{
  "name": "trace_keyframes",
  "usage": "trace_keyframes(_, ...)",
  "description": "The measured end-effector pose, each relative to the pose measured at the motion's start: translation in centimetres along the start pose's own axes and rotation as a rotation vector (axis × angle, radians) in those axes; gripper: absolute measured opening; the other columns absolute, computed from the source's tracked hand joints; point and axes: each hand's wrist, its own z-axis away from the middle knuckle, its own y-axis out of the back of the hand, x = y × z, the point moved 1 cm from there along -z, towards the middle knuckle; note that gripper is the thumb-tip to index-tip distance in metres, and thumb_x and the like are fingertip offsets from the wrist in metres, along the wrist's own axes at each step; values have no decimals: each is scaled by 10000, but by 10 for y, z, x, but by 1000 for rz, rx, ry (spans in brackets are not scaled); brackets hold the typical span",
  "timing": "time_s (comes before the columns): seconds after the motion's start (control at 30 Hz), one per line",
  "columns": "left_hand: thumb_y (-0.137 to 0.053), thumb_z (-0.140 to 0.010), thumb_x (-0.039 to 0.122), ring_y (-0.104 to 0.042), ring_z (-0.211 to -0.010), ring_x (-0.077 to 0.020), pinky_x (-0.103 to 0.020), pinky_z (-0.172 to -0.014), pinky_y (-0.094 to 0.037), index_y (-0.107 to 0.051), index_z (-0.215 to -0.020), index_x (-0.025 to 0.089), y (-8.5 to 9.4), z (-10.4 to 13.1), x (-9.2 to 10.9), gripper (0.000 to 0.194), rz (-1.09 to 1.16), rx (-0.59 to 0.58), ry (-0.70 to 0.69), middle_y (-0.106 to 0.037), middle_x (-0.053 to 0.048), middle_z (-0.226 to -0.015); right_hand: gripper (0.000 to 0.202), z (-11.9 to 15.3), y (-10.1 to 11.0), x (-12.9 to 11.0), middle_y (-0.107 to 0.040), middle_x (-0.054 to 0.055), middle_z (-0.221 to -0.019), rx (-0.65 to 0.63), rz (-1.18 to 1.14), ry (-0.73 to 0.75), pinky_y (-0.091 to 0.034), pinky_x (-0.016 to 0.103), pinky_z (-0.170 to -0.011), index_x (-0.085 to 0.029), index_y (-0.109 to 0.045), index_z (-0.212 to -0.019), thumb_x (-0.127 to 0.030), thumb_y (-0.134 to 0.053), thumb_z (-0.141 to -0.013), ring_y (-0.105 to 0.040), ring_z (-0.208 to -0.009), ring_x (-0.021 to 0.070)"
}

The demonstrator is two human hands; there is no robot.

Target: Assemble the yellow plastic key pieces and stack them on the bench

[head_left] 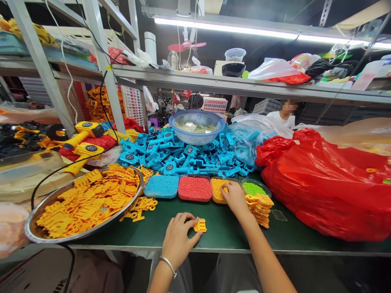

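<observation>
My left hand [180, 236] holds a small yellow plastic piece [200, 225] on the green table [220, 240], thumb and fingers at its left side. My right hand [234, 198] reaches into the tub of yellow beads [217, 188]; its fingertips are down at the beads, and what they hold, if anything, is too small to tell. Left of that tub stand a tub of red beads [194, 188] and one of blue beads [161, 186]. A tub of green beads [254, 187] is to the right. Beside my right wrist rises a stack of yellow pieces [261, 209].
A metal tray [139, 191] heaped with yellow pieces stands left. Behind the tubs lies a pile of blue parts [146, 152] with a blue bowl [197, 138]. A red bag [330, 187] fills the right. A black cable [61, 167] crosses the left. A person [282, 118] is behind.
</observation>
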Motion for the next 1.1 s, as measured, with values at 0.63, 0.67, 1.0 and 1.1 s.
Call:
trace_keyframes(0.63, -622, -739, 289, -517, -937, -200, -344, -786, -403, -654, -946, 289, -2, 0, -1, 209, 11, -8, 7, -613, -6, -970, 212, 105, -23, -48, -504, 16, -664, 66, -444, 220, -432, 276, -597, -231, -684, -822, -252, -475, -851, -499, -657, 164)
trace_keyframes(0.67, -623, -739, 289, -516, -938, -199, -344, -789, -402, -652, -952, 289, -2, 0, -1, 215, 11, -7, 8, -612, -6, -970, 207, 105, -24, -48, -500, 15, -670, 59, -441, 219, -433, 276, -602, -233, -684, -829, -249, -478, -849, -499, -660, 163)
trace_keyframes(1.0, -621, -750, 306, -509, -943, -195, -342, -789, -393, -650, -966, 293, -1, 0, 0, 218, 20, -13, 16, -605, -6, -981, 232, 107, -21, -49, -463, 14, -709, 45, -355, 251, -437, 259, -604, -244, -682, -880, -227, -452, -862, -494, -665, 150)
trace_keyframes(1.1, -614, -755, 333, -509, -939, -196, -344, -788, -393, -649, -972, 296, -2, 0, 0, 222, 20, -4, 8, -606, -11, -982, 242, 108, -20, -50, -467, 15, -716, 53, -313, 287, -438, 262, -603, -250, -669, -928, -227, -436, -869, -494, -668, 153)
